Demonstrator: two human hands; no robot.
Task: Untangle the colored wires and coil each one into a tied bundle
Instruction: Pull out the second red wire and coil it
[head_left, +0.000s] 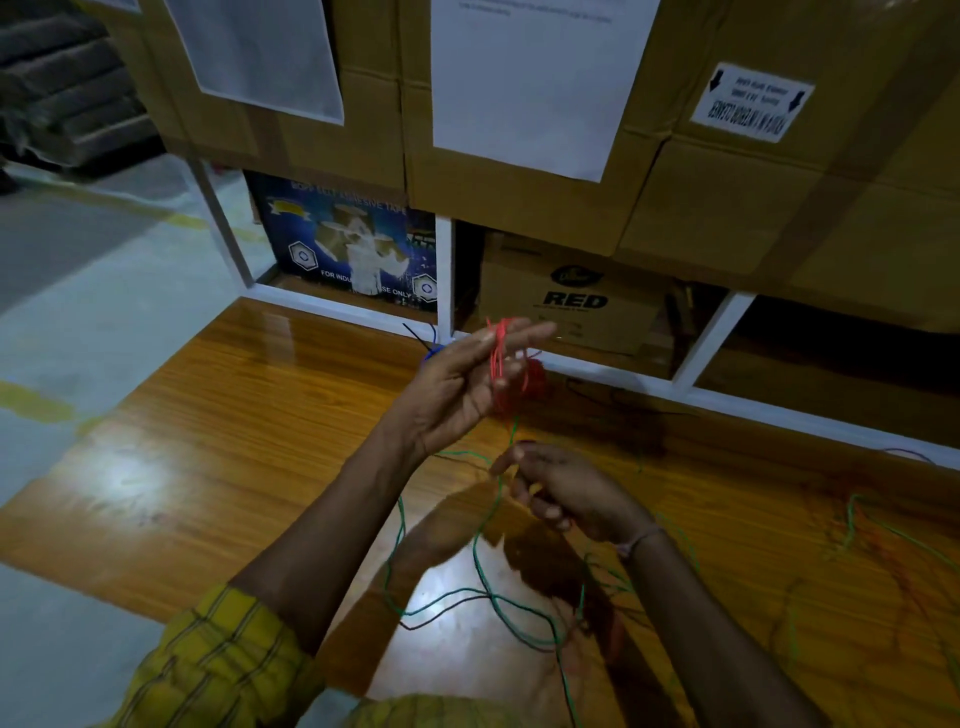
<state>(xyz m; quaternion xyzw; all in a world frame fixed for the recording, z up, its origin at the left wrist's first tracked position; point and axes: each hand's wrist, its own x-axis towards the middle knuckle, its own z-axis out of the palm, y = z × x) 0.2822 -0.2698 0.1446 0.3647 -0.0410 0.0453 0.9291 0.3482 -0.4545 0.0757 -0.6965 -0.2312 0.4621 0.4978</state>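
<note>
My left hand (467, 379) is raised above the wooden board, fingers stretched out, with several loops of red wire (500, 364) wound around them. Below it my right hand (566, 493) is curled, pinching a strand that runs up toward the red coil; the strand's colour at the fingers is hard to tell. A green wire (483, 566) lies in loose loops on the board under both hands, crossed by a dark brown wire (447, 613). More green and reddish wire (857, 525) lies tangled at the right.
The wooden board (218, 467) lies on a grey floor (78, 312). Behind it stands a white-framed shelf (444, 270) with cardboard boxes (571, 296) and a blue tape carton (353, 244). Blue and black wire ends (428, 343) stick up near the shelf post.
</note>
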